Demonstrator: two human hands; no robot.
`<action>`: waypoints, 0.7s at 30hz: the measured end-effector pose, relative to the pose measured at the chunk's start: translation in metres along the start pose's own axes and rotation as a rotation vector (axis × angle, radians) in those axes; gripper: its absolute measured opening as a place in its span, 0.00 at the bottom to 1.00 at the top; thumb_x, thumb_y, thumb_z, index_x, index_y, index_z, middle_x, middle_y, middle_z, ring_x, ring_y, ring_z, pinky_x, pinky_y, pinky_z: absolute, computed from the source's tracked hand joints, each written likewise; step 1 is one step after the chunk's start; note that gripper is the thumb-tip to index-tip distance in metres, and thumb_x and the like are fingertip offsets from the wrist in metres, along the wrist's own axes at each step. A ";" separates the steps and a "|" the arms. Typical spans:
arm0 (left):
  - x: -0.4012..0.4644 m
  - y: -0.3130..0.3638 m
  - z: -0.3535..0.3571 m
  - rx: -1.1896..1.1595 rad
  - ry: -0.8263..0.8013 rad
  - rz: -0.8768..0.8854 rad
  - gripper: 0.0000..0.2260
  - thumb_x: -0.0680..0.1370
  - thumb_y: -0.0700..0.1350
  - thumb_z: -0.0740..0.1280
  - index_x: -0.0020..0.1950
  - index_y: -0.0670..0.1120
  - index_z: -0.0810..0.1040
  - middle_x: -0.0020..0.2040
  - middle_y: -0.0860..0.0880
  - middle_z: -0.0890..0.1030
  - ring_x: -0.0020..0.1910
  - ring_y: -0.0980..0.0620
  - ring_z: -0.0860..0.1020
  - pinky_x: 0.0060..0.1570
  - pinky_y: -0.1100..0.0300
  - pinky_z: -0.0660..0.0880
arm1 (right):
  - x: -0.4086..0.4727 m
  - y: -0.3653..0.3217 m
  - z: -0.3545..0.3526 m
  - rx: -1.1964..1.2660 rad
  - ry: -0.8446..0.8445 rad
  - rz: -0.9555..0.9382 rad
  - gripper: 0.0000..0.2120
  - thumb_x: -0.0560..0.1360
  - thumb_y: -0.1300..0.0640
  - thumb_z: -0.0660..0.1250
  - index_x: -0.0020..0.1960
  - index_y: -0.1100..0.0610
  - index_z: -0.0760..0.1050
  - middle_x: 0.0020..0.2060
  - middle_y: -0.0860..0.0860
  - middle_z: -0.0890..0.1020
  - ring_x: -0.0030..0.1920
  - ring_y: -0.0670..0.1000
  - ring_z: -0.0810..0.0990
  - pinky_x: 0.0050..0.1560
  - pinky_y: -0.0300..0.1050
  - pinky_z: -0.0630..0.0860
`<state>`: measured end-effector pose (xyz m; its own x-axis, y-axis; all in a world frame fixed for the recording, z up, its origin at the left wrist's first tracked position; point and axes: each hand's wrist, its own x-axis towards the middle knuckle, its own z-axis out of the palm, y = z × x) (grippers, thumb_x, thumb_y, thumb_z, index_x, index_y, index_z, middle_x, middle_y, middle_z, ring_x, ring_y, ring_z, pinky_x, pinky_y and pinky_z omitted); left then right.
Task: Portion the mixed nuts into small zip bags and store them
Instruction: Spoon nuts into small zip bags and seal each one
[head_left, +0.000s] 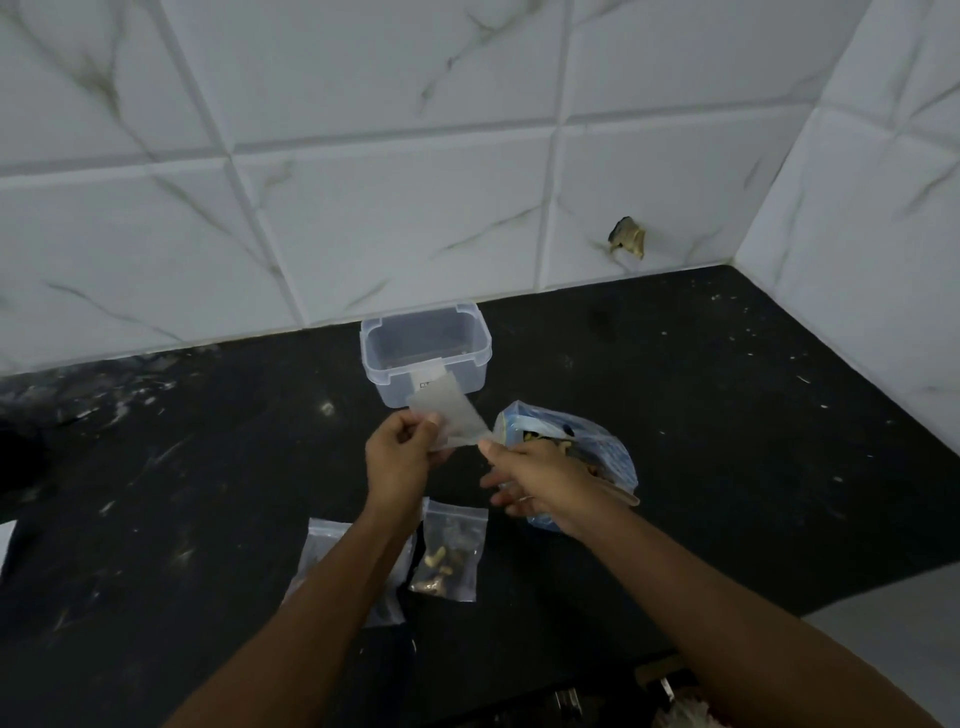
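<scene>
Now we hold an empty small zip bag (451, 418) above the black counter (701, 415), left hand (402, 457) gripping one edge, right hand (535, 480) pinching the other, beside the nut bag (576, 441), before the clear tub (426, 353).

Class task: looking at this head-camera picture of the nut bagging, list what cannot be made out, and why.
- Zip bag, head view: mostly under the left forearm; contents unseen.
- Big nut bag: the right hand covers its mouth.
- Container label: too small, partly behind the empty bag.
</scene>
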<state>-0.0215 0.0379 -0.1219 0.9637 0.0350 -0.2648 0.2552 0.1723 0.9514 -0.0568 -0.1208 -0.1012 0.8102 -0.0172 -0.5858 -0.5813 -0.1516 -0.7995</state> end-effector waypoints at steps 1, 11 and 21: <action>-0.005 0.000 0.002 -0.028 -0.019 0.001 0.05 0.79 0.41 0.66 0.52 0.41 0.78 0.52 0.44 0.83 0.51 0.47 0.83 0.52 0.49 0.81 | 0.001 -0.003 0.006 0.104 -0.012 0.050 0.19 0.76 0.41 0.66 0.55 0.56 0.77 0.47 0.54 0.85 0.44 0.51 0.83 0.40 0.43 0.78; -0.022 -0.005 0.009 -0.382 0.040 -0.308 0.06 0.79 0.37 0.65 0.55 0.43 0.76 0.55 0.40 0.81 0.55 0.43 0.82 0.52 0.49 0.80 | 0.009 0.000 0.010 0.400 0.036 0.079 0.02 0.78 0.61 0.66 0.49 0.57 0.78 0.40 0.54 0.82 0.38 0.49 0.79 0.36 0.41 0.75; -0.028 -0.013 0.010 0.507 0.217 0.228 0.13 0.77 0.44 0.69 0.60 0.52 0.72 0.52 0.51 0.77 0.49 0.56 0.77 0.49 0.58 0.78 | -0.002 0.000 -0.014 0.044 0.203 -0.110 0.05 0.77 0.57 0.68 0.47 0.59 0.79 0.36 0.52 0.80 0.35 0.46 0.76 0.36 0.38 0.74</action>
<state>-0.0511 0.0252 -0.1254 0.9741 0.2253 -0.0204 0.1011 -0.3527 0.9303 -0.0576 -0.1344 -0.0982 0.8649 -0.2016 -0.4597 -0.4876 -0.1199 -0.8648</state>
